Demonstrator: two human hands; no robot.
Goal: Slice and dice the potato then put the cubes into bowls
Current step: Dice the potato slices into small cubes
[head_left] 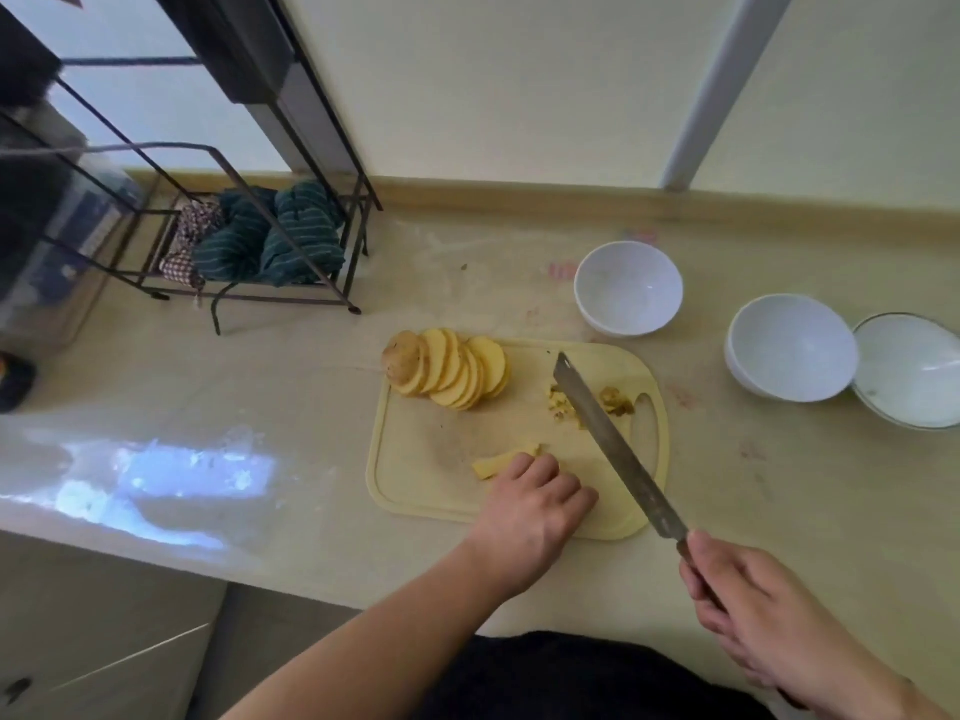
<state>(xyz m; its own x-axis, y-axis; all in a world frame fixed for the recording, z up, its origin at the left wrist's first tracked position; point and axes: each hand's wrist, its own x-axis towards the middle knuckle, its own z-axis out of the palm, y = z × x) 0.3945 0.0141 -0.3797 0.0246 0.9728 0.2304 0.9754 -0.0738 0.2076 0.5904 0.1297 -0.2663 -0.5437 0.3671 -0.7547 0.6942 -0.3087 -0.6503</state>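
Note:
A fanned row of yellow potato slices (451,375) lies at the far left of the pale cutting board (415,444). My left hand (535,504) rests with curled fingers on a few potato pieces (501,459) near the board's front edge, partly covering them. My right hand (748,600) grips the handle of a long knife (608,444), whose blade is raised over the board's right side. Small potato scraps (615,400) lie under the blade. Three white bowls stand to the right: one behind the board (628,288), and two side by side (789,348) (909,371).
A black wire rack (249,236) with folded striped cloths stands at the back left of the counter. The wall and a low backsplash run along the far edge. The counter's front edge is just below my left forearm.

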